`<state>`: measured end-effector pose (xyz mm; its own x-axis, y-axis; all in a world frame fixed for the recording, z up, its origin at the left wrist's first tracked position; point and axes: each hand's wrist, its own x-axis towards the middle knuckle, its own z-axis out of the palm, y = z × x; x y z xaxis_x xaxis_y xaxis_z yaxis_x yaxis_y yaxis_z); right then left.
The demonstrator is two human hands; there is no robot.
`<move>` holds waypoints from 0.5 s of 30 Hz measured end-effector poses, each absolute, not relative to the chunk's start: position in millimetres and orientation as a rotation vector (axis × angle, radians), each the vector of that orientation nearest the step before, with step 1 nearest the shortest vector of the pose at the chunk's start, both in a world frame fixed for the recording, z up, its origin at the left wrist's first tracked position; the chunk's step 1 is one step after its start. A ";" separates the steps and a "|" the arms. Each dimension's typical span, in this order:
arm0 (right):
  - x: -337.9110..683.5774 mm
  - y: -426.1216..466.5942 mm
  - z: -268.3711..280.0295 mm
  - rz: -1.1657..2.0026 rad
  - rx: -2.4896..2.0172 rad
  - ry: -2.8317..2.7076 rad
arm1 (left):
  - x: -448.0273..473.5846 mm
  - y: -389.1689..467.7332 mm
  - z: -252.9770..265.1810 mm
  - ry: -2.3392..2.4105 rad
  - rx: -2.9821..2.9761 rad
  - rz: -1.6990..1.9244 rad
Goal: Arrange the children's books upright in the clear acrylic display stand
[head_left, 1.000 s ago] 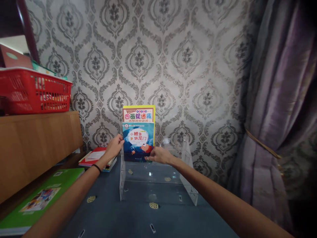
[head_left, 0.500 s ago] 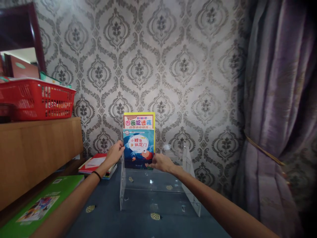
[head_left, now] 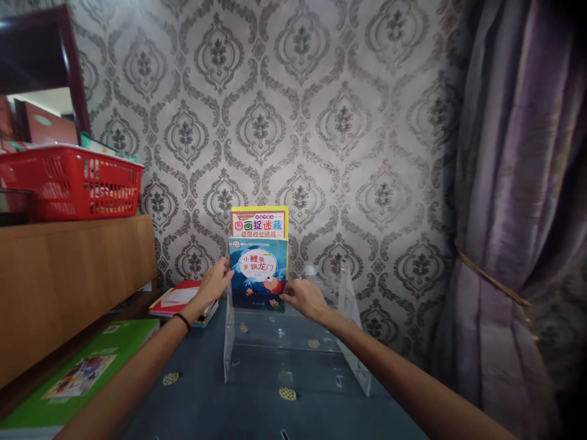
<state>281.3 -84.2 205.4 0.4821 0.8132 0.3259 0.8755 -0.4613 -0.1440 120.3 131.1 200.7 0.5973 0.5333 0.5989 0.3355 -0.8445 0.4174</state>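
A clear acrylic book stand (head_left: 348, 360) sits on a blue patterned tabletop (head_left: 229, 409) against the wall. At its back left stands a yellow picture book (head_left: 259, 221), with a blue fish-cover book (head_left: 258, 272) upright in front of it. My left hand (head_left: 215, 284) grips the blue book's left edge. On the other side my right hand (head_left: 306, 298) pinches its lower right corner. A black band circles my left wrist.
A red plastic basket (head_left: 73, 183) with items rests on a wooden cabinet (head_left: 68, 275) at left. A small stack of books (head_left: 177, 300) and a green book (head_left: 77, 373) lie left of the stand. A purple curtain (head_left: 518, 214) hangs at right.
The view shifted slightly; both hands stay on the blue book, which sits a little lower into the stand. My right hand slid a bit along its lower corner.
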 end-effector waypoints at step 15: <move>270.9 -92.9 202.3 -0.371 -2.373 -1.381 | 111.2 128.3 198.5 0.644 2.479 1.041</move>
<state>270.9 -92.9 202.3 0.4852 0.7765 0.4021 0.8735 -0.4518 -0.1815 111.2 128.3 198.5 0.6216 0.5415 0.5660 0.2643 -0.8252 0.4992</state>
